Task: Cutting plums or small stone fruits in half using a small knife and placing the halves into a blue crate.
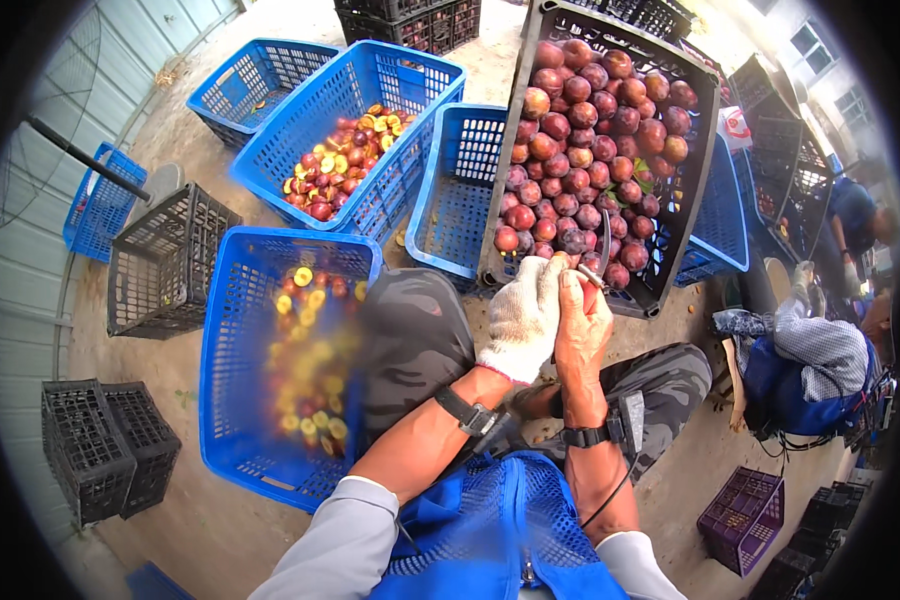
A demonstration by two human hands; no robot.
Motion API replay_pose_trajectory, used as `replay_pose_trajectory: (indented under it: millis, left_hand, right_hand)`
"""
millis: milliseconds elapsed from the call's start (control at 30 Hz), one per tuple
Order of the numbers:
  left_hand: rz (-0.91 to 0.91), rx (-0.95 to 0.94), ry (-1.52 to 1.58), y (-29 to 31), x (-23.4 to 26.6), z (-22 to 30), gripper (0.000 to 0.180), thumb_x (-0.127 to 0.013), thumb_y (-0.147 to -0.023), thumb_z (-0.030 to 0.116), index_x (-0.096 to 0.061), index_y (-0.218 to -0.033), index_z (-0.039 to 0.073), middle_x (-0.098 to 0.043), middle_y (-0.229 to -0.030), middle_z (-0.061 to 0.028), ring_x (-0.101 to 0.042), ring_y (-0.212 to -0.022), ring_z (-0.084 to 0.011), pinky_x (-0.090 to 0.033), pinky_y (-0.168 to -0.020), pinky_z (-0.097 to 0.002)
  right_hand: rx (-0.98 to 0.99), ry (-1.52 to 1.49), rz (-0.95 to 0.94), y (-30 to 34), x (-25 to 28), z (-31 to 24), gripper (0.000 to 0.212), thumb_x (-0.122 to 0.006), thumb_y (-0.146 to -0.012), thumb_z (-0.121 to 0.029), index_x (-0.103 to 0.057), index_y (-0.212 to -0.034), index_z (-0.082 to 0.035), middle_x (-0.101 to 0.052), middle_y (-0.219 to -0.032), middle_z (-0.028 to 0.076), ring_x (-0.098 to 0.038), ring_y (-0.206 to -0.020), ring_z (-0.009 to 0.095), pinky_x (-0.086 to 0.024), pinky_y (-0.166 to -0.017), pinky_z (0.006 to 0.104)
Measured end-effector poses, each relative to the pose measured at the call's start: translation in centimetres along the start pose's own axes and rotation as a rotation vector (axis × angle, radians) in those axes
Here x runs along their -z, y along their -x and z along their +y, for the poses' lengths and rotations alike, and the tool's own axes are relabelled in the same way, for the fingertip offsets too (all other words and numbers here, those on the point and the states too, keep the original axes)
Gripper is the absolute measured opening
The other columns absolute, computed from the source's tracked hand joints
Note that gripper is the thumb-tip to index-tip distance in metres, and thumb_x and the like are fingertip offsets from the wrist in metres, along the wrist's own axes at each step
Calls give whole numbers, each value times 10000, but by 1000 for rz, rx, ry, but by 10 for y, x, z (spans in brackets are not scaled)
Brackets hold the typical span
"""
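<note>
Gloved left hand (523, 315): bending, closure and hold unclear from here
Right hand (582, 330): gripping a curved knife (605, 240)
Plums (604, 148): lying beyond both

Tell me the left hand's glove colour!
The glove is white with a red cuff edge, in the head view.

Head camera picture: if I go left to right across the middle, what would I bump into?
Black crate, blue basket of cut fruit, camouflage knee, gloved left hand, bare right hand, checked cloth.
</note>
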State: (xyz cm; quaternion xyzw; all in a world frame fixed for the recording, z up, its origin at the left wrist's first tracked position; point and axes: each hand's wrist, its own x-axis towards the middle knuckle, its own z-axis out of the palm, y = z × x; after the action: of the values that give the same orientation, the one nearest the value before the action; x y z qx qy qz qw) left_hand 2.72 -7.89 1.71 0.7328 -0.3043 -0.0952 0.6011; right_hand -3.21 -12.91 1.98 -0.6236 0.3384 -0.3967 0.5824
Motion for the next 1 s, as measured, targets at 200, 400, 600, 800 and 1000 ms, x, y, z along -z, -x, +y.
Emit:
replay_pose_trajectory:
  millis: [200, 400, 600, 800, 1000]
  left_hand:
    - [-24, -235, -60, -11, 12, 0, 205, -436, -964, 220, -563, -980, 60, -598, -865, -136, -608, -779, -337, -469, -640, -411]
    - [-346, 716, 1395, -3, 8, -15, 240, -442, -949, 248, -563, -798, 106, -573, -720, -3, -556, -663, -121, -460, -626, -263]
    - [-481, 1037, 1048, -21, 27, 11, 331, -434, -949, 354, -579, -792, 101, -539, -619, -6, -502, -473, -139, -391, -430, -256]
    - [-461, 974, 1235, -26, 41, 10, 507, -389, -941, 467, -598, -838, 18, -439, -457, -22, -320, -348, -142, -313, -392, -288]
    - [-301, 966, 1304, -31, 50, -6, 470, -395, -934, 454, -581, -858, 30, -458, -490, -14, -342, -365, -146, -312, -409, -278]
  right_hand:
    - [225, 209, 66, -11, -5, -8, 164, -669, -840, -141, -646, -821, 20, -619, -731, 80, -560, -656, 150, -470, -621, 313]
    - [780, 731, -139, -13, 4, -29, 97, -677, -698, -70, -605, -751, -33, -551, -652, 77, -581, -585, 253, -493, -562, 318]
    - [567, 252, -360, -21, 23, -35, 117, -628, -814, -127, -628, -857, -18, -566, -641, 28, -556, -503, 136, -435, -433, 256]
    - [-406, -167, 50, -27, 50, -12, 306, -530, -910, -330, -609, -821, -49, -482, -526, -5, -393, -340, 88, -320, -322, 232]
    - [-101, -78, -228, -79, -37, -61, 317, -545, -911, -324, -578, -746, -55, -511, -549, -1, -431, -396, 91, -326, -388, 236]
